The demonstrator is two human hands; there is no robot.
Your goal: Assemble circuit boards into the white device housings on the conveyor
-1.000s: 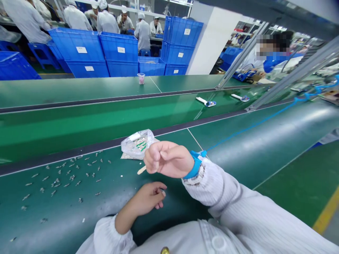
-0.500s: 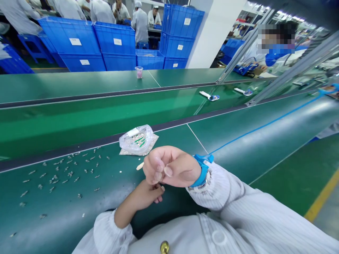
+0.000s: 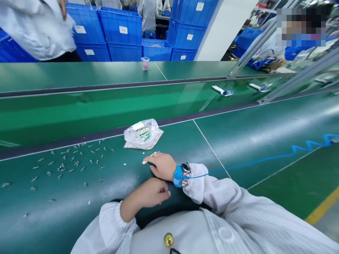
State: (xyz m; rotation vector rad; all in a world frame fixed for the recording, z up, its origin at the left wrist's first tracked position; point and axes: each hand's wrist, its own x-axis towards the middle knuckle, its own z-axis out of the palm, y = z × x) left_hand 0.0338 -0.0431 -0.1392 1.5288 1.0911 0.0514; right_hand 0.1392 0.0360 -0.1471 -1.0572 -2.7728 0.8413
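Observation:
My right hand rests palm down on the green bench, fingers curled, their tips at a small pale strip. Whether it grips the strip I cannot tell. A blue wrist strap with a coiled blue cord and a watch sit on that wrist. My left hand lies loosely curled on the bench just in front of my body, nothing visible in it. A clear plastic bag of small parts lies just beyond my right hand. Several tiny metal parts are scattered to the left.
A green conveyor belt runs across behind the bench, carrying two white-handled items at right. A small cup stands on the far bench. Blue crates are stacked behind. A person in white stands at top left, another sits at far right.
My right hand has come down from a raised fist in front of me onto the bench by the pale strip. My left hand stayed put. The view tilted downward.

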